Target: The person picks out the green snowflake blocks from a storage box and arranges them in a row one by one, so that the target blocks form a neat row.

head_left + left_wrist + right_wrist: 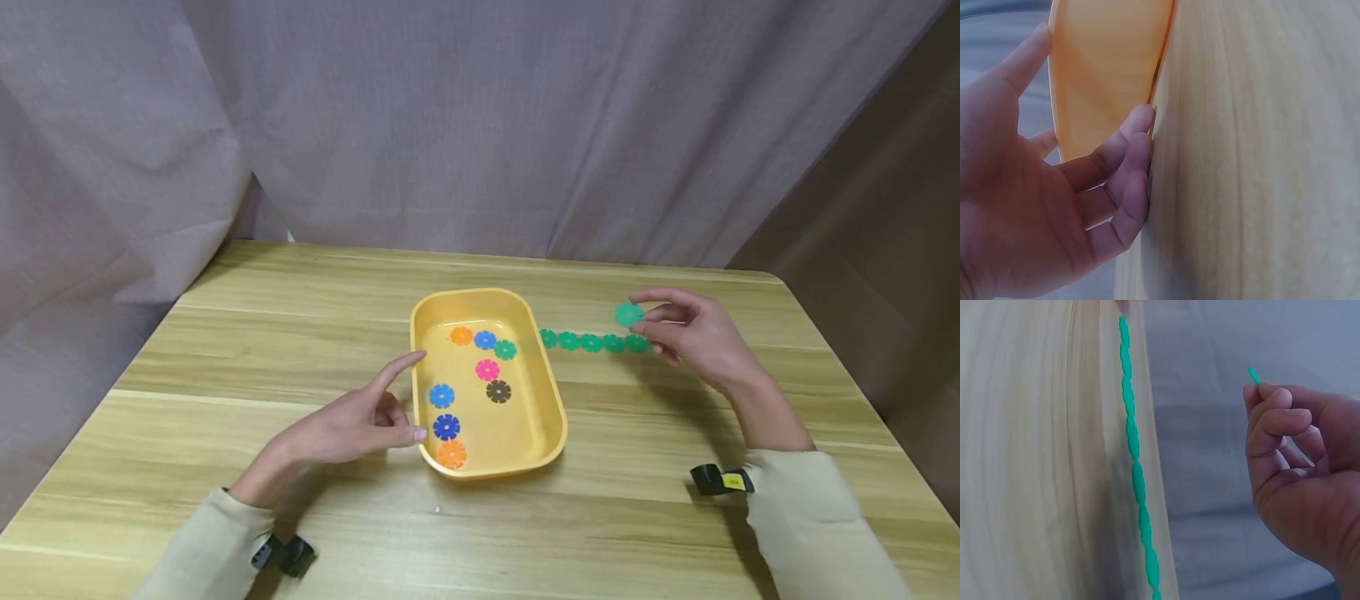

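Observation:
My right hand (693,333) pinches a green snowflake disc (628,314) between thumb and fingers. It holds the disc up above the table, apart from a row of green snowflake discs (591,342). That row runs straight from the tray's right side to beneath the hand; the right wrist view shows it as a line of disc edges (1132,431). With its index finger and thumb spread, my left hand (345,425) touches the left rim of a yellow tray (553,408). In the left wrist view its fingertips rest against the tray's outer side (1107,62).
Loose snowflake discs lie inside the tray: orange (452,455), dark blue (446,427), light blue (442,396), brown (498,392), pink (487,370) and green (505,350) among them. A grey curtain (420,125) hangs behind the wooden table (300,292).

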Demonstrator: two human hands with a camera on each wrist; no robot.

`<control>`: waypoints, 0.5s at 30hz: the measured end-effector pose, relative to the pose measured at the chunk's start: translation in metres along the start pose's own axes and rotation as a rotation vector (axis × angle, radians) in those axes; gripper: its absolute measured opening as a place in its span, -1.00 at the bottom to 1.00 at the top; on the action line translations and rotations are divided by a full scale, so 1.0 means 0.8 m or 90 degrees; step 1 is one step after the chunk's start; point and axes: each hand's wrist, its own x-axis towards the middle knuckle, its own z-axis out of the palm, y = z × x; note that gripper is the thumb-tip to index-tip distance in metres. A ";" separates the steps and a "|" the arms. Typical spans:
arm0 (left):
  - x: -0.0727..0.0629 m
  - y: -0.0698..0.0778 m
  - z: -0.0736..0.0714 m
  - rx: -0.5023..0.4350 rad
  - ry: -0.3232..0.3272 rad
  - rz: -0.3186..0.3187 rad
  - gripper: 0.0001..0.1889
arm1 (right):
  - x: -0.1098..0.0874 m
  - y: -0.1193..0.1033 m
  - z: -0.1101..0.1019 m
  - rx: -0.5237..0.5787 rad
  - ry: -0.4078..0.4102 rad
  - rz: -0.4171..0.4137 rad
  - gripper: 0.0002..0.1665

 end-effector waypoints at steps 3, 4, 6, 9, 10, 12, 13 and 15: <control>0.000 0.001 0.000 0.002 0.000 -0.003 0.08 | -0.003 0.006 -0.011 0.022 0.007 0.000 -0.57; 0.000 0.001 0.000 0.003 0.000 -0.003 0.08 | -0.005 0.008 -0.014 0.033 0.010 -0.002 -0.58; 0.000 0.001 -0.001 0.002 0.000 -0.003 0.08 | -0.007 0.012 -0.020 0.057 0.013 -0.005 -0.58; 0.000 0.001 -0.001 0.001 0.000 -0.002 0.08 | -0.010 0.016 -0.027 0.069 0.025 -0.001 -0.57; 0.000 0.001 -0.001 0.001 0.000 -0.002 0.08 | -0.011 0.017 -0.029 0.067 0.030 0.002 -0.57; 0.000 0.001 -0.001 -0.001 -0.001 -0.001 0.08 | -0.012 0.019 -0.033 0.075 0.031 0.004 -0.56; 0.000 0.001 -0.001 -0.002 -0.001 0.000 0.08 | -0.013 0.020 -0.035 0.078 0.033 0.005 -0.56; 0.000 0.001 -0.001 -0.003 -0.002 0.000 0.08 | -0.014 0.022 -0.040 0.090 0.032 0.005 -0.56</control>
